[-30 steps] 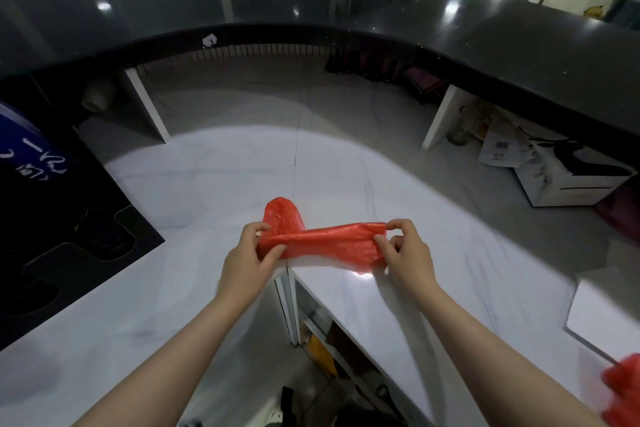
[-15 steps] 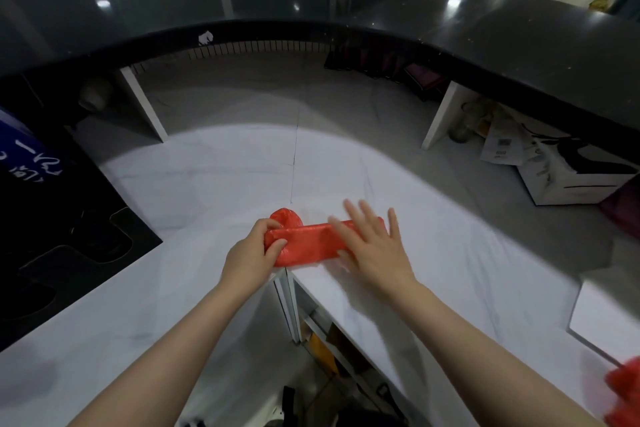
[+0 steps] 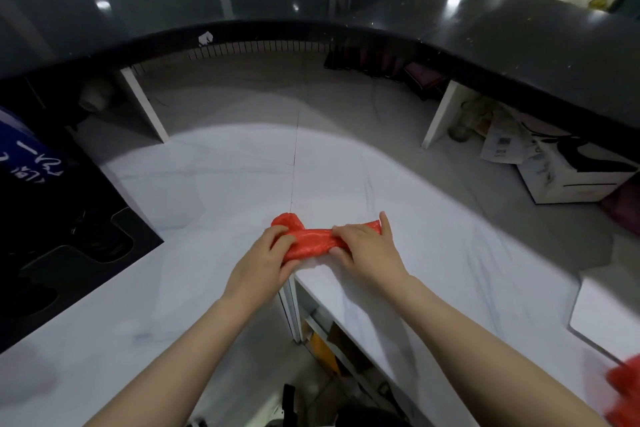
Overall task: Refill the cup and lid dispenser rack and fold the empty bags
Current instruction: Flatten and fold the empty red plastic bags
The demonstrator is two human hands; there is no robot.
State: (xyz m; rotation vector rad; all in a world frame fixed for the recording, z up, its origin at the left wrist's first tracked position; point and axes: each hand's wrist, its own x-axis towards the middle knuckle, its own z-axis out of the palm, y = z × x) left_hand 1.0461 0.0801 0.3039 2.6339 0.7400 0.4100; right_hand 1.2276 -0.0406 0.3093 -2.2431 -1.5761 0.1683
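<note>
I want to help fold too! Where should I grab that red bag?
Grab the red bag by its two short ends, coming down from above, probably. It lies as a long flat strip on the white counter, and the left hand and right hand already hold it that way.

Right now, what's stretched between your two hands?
In the head view, a folded red bag spans the gap between the left hand and the right hand; both grip it on the white counter.
</note>
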